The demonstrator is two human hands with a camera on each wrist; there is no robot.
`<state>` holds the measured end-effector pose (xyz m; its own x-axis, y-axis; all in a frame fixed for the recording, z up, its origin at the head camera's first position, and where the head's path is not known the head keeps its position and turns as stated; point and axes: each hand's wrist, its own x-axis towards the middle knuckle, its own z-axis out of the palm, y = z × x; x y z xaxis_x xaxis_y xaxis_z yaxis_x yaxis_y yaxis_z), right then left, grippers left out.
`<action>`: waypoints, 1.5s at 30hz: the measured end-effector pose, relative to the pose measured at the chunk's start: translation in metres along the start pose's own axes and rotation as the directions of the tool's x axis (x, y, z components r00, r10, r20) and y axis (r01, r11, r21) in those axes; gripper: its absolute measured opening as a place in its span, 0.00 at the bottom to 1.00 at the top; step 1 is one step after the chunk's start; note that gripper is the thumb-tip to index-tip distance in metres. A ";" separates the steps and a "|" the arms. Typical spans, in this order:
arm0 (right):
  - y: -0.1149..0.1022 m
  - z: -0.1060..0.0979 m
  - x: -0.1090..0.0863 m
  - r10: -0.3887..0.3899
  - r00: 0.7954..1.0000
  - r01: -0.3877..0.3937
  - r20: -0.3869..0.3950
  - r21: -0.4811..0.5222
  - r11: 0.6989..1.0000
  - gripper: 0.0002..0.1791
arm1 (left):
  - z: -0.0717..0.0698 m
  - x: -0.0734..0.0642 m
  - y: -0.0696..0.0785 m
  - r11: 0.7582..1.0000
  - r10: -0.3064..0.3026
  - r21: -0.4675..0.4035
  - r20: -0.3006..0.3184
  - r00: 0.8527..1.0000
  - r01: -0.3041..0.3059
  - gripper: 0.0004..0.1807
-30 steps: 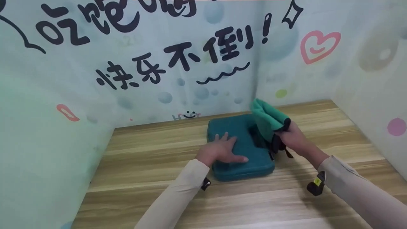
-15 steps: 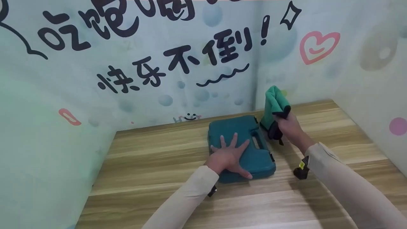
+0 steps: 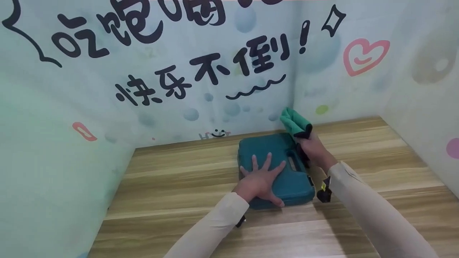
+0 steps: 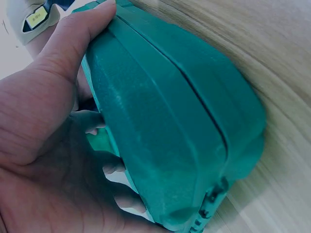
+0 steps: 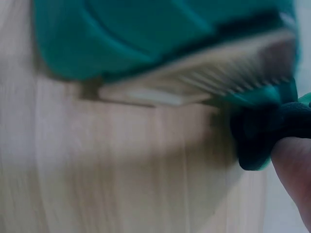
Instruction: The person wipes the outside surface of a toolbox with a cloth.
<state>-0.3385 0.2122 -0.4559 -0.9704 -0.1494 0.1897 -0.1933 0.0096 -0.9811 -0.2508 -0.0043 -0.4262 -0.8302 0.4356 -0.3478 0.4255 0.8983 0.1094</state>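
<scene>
A teal plastic carrying case (image 3: 263,143) lies flat on the wooden table, its handle slot on the right side. My left hand (image 3: 260,181) rests spread on its lid, fingers apart, with the thumb over the near edge. In the left wrist view, the seam and hinge of the case (image 4: 146,111) show beside the thumb. My right hand (image 3: 315,148) grips a folded green cloth (image 3: 296,123) with black trim, held against the far right part of the case by the handle. In the right wrist view, the thumb pinches the cloth's dark trim (image 5: 257,133), beside the case's blurred handle side.
Wooden tabletop (image 3: 179,179) extends around the case. A printed backdrop (image 3: 172,118) with black lettering stands right behind it, and a pale side panel (image 3: 423,107) rises at the right. Small black cameras (image 3: 324,193) are strapped to the wrists.
My left hand has slid toward the near edge of the lid and spread wider. The cloth in my right hand went right, off the case, then came back left against its handle side.
</scene>
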 end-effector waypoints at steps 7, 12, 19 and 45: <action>-0.002 -0.002 -0.005 0.115 0.992 -0.115 -0.044 0.013 0.993 0.36 | 0.003 0.002 0.001 1.000 0.003 0.008 -0.021 1.000 -0.003 0.68; 0.011 -0.004 -0.003 0.200 0.978 -0.200 -0.060 0.012 0.980 0.37 | 0.005 0.001 -0.002 1.000 0.012 0.002 -0.030 0.999 -0.012 0.69; 0.012 -0.004 0.000 0.247 0.964 -0.245 -0.093 0.032 0.969 0.38 | 0.005 0.000 -0.002 1.000 0.018 -0.006 -0.022 1.000 -0.018 0.69; 0.004 0.001 -0.004 0.230 0.972 -0.225 -0.045 0.106 0.969 0.35 | 0.009 -0.001 -0.007 0.998 0.055 -0.030 -0.059 0.997 -0.057 0.69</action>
<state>-0.3351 0.2121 -0.4604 -0.9943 -0.0988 -0.0397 0.0460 -0.0621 -0.9970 -0.2501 -0.0112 -0.4349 -0.8253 0.4871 -0.2857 0.4612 0.8733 0.1568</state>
